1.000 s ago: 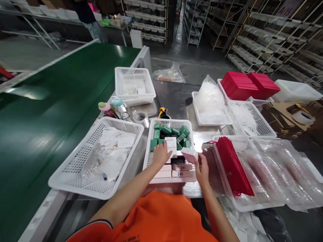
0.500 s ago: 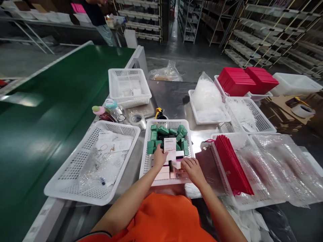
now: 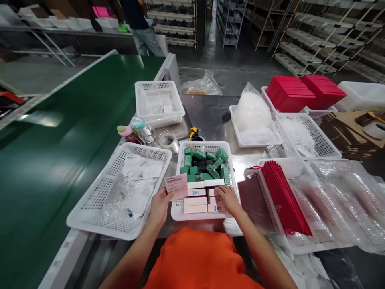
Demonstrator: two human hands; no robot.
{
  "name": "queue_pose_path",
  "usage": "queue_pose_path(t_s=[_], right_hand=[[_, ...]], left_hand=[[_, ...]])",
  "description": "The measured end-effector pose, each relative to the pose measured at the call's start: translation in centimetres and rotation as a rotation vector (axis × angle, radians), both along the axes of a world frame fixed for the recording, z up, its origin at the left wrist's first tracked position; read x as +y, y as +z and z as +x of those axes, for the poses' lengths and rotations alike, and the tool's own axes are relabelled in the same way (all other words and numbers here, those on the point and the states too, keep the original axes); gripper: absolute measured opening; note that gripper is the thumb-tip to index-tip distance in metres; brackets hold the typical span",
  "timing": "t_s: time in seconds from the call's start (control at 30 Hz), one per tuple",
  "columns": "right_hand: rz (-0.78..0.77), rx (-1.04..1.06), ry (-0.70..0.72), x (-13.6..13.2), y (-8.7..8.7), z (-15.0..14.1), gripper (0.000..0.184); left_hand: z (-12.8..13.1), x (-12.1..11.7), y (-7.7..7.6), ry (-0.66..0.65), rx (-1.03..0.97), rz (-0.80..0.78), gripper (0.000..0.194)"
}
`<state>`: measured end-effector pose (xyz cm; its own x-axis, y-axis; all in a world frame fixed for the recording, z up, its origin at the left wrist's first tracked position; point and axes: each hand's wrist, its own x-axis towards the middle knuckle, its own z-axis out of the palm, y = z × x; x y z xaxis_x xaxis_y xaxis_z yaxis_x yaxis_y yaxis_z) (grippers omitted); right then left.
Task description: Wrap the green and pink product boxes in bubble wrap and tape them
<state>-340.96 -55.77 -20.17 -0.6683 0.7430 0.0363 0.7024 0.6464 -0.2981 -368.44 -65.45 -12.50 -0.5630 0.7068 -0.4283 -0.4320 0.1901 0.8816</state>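
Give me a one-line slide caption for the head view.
Left hand holds a pink labelled box beside a white basket of green and pink boxes; right hand rests inside.

Green conveyor belt (image 3: 60, 132), steel table (image 3: 210, 116), shelving racks (image 3: 315, 36), grey floor (image 3: 240, 68)

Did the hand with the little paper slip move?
Yes. The left hand carried the slip leftward, off the green boxes to the middle basket's left rim.

We see a steel tabletop (image 3: 210, 116) carrying white perforated baskets: one of papers (image 3: 120, 192) at left, one of green and pink boxes (image 3: 204, 180) in the middle, another (image 3: 159, 100) behind. A tape roll (image 3: 167, 140) and small bottles (image 3: 136, 130) lie between them.
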Motion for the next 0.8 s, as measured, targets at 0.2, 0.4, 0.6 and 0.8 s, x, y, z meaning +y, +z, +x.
queue_pose_path(t_s=[0.2, 0.4, 0.6, 0.8], right_hand=[[0.031, 0.308, -0.175, -2.1, 0.3, -0.5, 0.033], [-0.443, 0.773, -0.346, -5.7, 4.9, -3.2, 0.032], [-1.016, 1.024, -0.406, -8.5, 9.0, -6.8, 0.045], [-0.924, 0.945, -0.435, -8.8, 9.7, -7.2, 0.025]], left_hand=[[0.9, -1.4, 1.3, 0.025, -0.048, 0.012, 0.051], [2.7, -1.3, 3.3, -0.040, -0.154, -0.007, 0.058], [3.8, -1.3, 4.5, -0.126, -0.216, -0.032, 0.059], [3.9, -2.0, 4.4, -0.207, -0.217, 0.012, 0.050]])
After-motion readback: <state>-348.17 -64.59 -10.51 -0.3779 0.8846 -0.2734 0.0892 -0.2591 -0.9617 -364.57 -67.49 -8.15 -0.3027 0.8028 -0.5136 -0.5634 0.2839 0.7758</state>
